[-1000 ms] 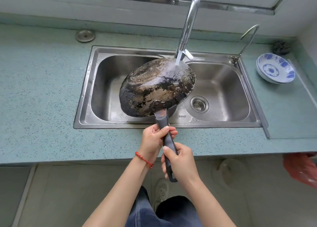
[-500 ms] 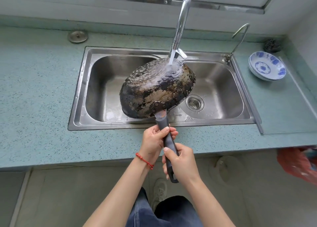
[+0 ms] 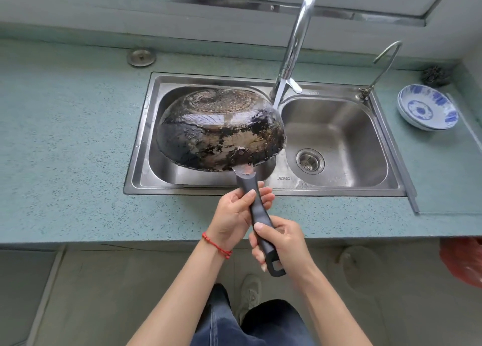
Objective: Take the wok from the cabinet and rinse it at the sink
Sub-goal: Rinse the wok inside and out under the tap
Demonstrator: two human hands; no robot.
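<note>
The blackened wok [image 3: 219, 129] hangs upside down over the left basin of the steel double sink [image 3: 336, 186], its scorched, wet underside facing me. Its dark handle [image 3: 257, 210] runs back toward me over the counter edge. My left hand [image 3: 236, 215] grips the handle near the wok and my right hand [image 3: 280, 241] grips it near the end loop. Water runs from the tall chrome tap [image 3: 296, 40] in a thin stream that meets the wok's right rim.
A blue-and-white bowl [image 3: 427, 110] and a dark scourer [image 3: 435, 75] sit on the teal counter [image 3: 65, 150] at the right. A small curved tap [image 3: 383, 63] stands at the sink's back right corner. A round metal cap [image 3: 140, 57] lies at the back left. A red bag [image 3: 461, 259] hangs low right.
The wok has shifted left over the left basin and lowered. The water stream, which splashed on its underside, now only meets its right rim. Both hands keep their hold.
</note>
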